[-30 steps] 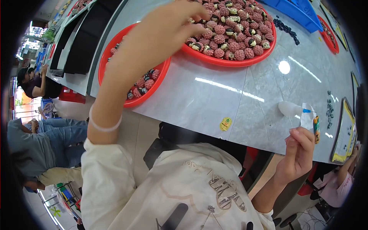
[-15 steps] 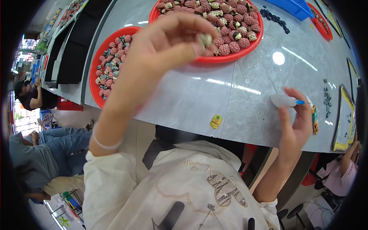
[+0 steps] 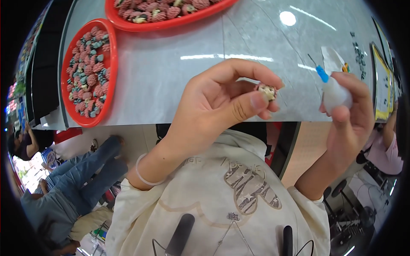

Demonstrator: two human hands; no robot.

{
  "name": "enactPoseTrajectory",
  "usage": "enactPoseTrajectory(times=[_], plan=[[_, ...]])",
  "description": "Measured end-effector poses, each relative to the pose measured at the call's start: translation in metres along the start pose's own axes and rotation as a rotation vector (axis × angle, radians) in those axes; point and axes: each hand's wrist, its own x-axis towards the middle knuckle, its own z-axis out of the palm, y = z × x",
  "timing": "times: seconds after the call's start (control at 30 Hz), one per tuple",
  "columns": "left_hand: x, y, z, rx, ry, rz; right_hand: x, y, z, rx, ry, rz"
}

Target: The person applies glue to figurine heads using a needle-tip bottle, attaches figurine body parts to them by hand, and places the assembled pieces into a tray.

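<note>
My left hand (image 3: 209,98) is raised over the table's near edge, its thumb and fingertips pinching a small doll-head piece (image 3: 268,91). The piece shows a cream face side with pink around it. To the right, my right hand (image 3: 356,113) is wrapped round a white squeeze bottle (image 3: 336,96). A blue nozzle (image 3: 322,74) with a thin metal needle tops that bottle and points up and to the left. Bottle and piece are apart from each other.
Red basins of pink knobbly pieces stand at the left (image 3: 113,72) and far left-centre (image 3: 171,25) of the grey table (image 3: 171,89). Small dark pieces (image 3: 359,55) lie in a row at the right, beside a yellow-edged board (image 3: 379,91). A seated person (image 3: 55,209) is at the left.
My left hand has come from the large basin toward me and right, carrying the small piece. The right hand has lifted the squeeze bottle off the table and turned its needle upward.
</note>
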Motion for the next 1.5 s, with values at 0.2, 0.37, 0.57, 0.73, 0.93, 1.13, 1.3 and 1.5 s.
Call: enactPoseTrajectory(times=[0.2, 0.37, 0.57, 0.73, 0.93, 1.13, 1.3, 1.5], plan=[[-0.001, -0.011, 0.004, 0.023, 0.014, 0.073, -0.004, 0.007, -0.021, 0.112, -0.084, -0.103], [-0.005, -0.012, -0.001, 0.030, -0.007, 0.054, -0.007, 0.009, -0.025, 0.194, -0.092, -0.058], [-0.006, -0.012, 0.006, -0.013, 0.092, -0.047, -0.006, 0.010, -0.023, 0.129, -0.074, -0.008], [-0.008, -0.010, 0.003, 0.049, 0.080, 0.022, -0.005, 0.009, -0.021, 0.090, -0.069, -0.022], [-0.008, -0.009, 0.001, -0.042, 0.098, -0.016, -0.004, 0.010, -0.019, 0.140, -0.103, -0.021], [-0.008, -0.008, 0.000, -0.022, 0.068, -0.048, -0.005, 0.009, -0.012, 0.130, -0.122, -0.019], [-0.008, -0.010, -0.003, 0.004, 0.039, 0.010, -0.001, 0.010, -0.008, 0.272, -0.196, -0.075], [-0.010, -0.007, -0.002, 0.002, 0.019, -0.036, -0.004, 0.012, -0.007, 0.248, -0.206, -0.242]])
